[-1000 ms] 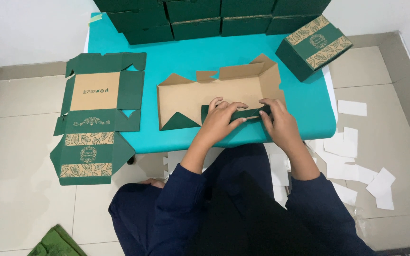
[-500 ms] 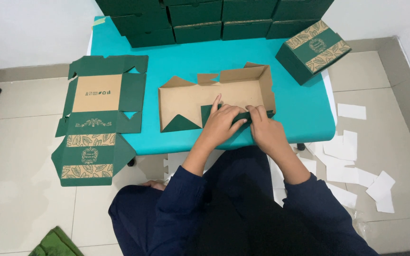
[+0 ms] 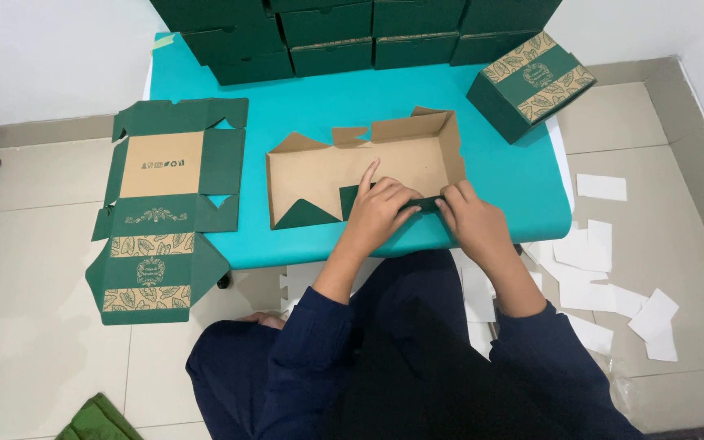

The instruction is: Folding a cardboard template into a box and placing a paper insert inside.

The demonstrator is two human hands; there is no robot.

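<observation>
Both hands have closed in since earlier: left hand point(image 3: 380, 208) and right hand point(image 3: 470, 216) pinch the box point(image 3: 401, 159) front flap; uneven pressure could crease it.

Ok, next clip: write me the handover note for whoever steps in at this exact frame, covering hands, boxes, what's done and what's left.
Left hand and right hand both press on the near wall of the half-folded box, fingers on its green flap; neither holds anything loose.
The box sits brown inside up on the teal table; far and right walls stand, left end still lies open.
Done: one finished box at the table's right corner, a stack of closed green boxes along the far edge.
Left: finish the near wall and left end; a flat box blank hangs over the table's left edge, unfolded.
</observation>
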